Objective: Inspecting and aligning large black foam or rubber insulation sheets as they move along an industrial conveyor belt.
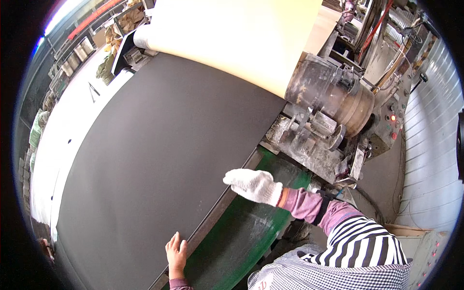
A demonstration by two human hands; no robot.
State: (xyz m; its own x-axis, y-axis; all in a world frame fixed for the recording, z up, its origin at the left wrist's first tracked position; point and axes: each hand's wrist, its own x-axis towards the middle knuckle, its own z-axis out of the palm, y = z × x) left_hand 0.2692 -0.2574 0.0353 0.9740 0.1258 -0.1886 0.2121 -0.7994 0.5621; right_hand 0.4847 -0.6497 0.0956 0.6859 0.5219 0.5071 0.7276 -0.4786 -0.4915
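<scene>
A wide dark grey sheet stretches over the machine bed in front of me. My right hand, in a white knitted glove, lies over the sheet's near right edge with its fingers stretched out and close together. Bare, my left hand rests at the same edge lower down, its fingers slightly apart on the sheet. Neither hand grips anything visible. Beneath the right hand and beside the edge runs a metal rail, next to a green-edged belt.
A pale yellow sheet comes down over a roller at the far side. To the right stand a worn metal drum, a dusty clamp mechanism and a control panel with a lit red lamp. A corrugated wall bounds the right.
</scene>
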